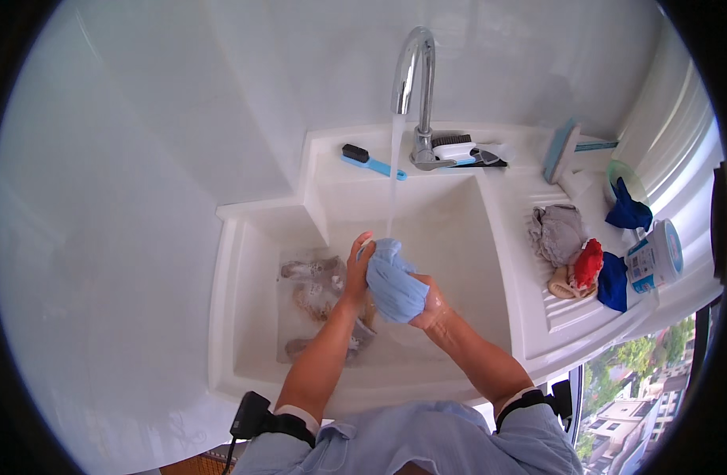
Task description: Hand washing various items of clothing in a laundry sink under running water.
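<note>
A wet light blue cloth (396, 288) hangs over the sink basin, bunched between my two hands. My left hand (357, 267) grips its left edge, thumb and fingers around the fabric. My right hand (431, 303) holds its lower right side, with the fingers partly hidden behind the cloth. Water (393, 178) runs from the chrome faucet (405, 83) down to the top of the cloth. Below and left of my hands, several greyish and brownish fabric pieces (316, 270) lie in soapy water in the white sink (494, 249).
A blue scrub brush (369, 163) rests on the back ledge, and a white brush (454, 149) lies beside the faucet base. On the ribbed drainboard sit a grey cloth (558, 233), a red cloth (589, 263), dark blue cloth (612, 282) and a white tub (654, 255). A window (642, 380) is at lower right.
</note>
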A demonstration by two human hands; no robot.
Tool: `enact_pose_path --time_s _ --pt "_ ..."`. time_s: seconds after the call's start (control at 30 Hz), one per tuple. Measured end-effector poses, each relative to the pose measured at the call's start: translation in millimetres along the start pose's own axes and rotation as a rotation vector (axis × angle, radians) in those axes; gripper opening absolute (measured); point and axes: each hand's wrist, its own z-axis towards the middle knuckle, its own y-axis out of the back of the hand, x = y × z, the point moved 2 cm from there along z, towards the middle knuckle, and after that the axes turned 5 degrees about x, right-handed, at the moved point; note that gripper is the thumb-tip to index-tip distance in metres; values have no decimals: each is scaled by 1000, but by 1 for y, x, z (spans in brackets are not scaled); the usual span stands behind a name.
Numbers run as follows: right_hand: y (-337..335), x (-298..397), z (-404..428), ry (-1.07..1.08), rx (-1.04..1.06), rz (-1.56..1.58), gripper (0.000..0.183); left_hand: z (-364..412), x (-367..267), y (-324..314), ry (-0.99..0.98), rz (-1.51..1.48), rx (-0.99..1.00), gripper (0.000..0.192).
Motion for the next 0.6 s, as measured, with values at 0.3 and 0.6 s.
enact_pose_path --time_s 0.3,0.6 --pt "31 20 -3 -77 -34 -411 41 -26 -47 -24 143 -289 268 18" --pt "11 21 -9 72 -87 -25 47 -85 -91 -85 -900 745 485 19"
